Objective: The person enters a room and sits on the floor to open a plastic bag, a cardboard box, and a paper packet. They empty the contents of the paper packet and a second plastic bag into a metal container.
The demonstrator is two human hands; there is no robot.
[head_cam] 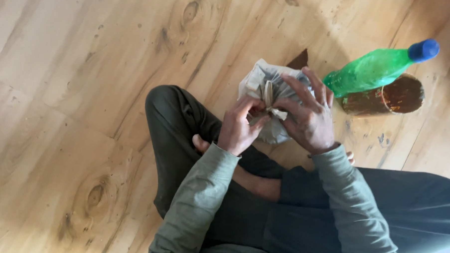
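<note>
a: what's the biggest thing here?

b: the wooden floor (pixel 74 97), with a person sitting cross-legged on it in dark trousers and green sleeves.

a: and in front of them?

b: a whitish plastic bag (pixel 276 87) on the floor just past the legs, its neck gathered up. beside it, to the person's right, a green plastic bottle (pixel 370 70) with a blue cap lies tilted over a dark brown cup (pixel 401 95).

a: the hands?

b: the left hand (pixel 240 126) has its fingers (pixel 248 106) curled tight, pinching the bag's bunched neck. the right hand (pixel 309 116) has fingers (pixel 311 86) spread loosely over the bag, while thumb and forefinger nip the same twisted neck.
</note>
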